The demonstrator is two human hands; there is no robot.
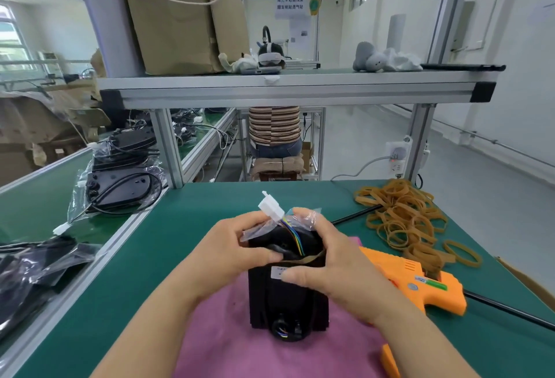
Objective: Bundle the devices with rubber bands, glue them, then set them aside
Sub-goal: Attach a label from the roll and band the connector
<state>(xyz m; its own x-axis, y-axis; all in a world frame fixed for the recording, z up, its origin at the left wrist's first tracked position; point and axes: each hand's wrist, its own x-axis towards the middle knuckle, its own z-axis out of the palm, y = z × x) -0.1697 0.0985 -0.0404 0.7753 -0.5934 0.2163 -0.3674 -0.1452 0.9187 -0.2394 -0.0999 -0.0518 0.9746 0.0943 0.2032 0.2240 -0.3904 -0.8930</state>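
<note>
My L hand (231,248) pinches the bagged top of black device bundle (285,299), R hand (324,266) grips its side at the rubber band (313,256).

Between our fingers (267,256) we see a black device (288,296) with a tan rubber band (313,257), its blue, yellow and green wires (292,238) ending in a white connector (271,207). Beneath them lies a pink mat (228,344) on a green table (168,245); right of them, an orange glue gun (420,284).
</note>
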